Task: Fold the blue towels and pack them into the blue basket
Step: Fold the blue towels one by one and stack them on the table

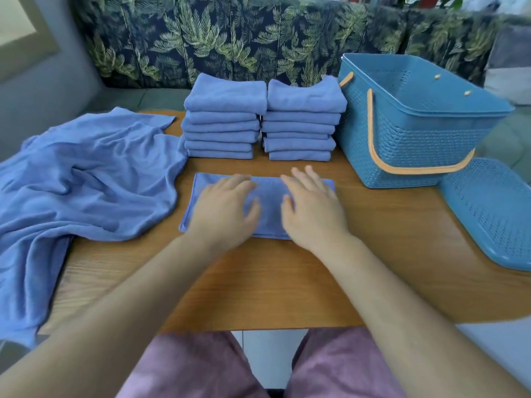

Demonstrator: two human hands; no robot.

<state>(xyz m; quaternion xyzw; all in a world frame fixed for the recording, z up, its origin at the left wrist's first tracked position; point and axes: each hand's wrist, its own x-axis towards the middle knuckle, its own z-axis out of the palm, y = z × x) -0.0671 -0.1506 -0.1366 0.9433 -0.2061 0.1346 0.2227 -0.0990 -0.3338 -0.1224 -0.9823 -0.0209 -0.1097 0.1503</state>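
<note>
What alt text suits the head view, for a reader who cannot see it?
The left hand and right hand lie flat on a part-folded blue towel on a wooden table. Behind stand two stacks of folded towels; a blue basket stands right, loose towels left.

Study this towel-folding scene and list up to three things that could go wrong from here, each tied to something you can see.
1. The left stack and right stack stand tall behind the half-folded towel; the left hand or right hand pushing forward could topple them.
2. The unfolded towels drape over the table's left edge and might slide off.
3. The basket lid lies at the table's right edge and could get knocked down while packing the blue basket.
</note>
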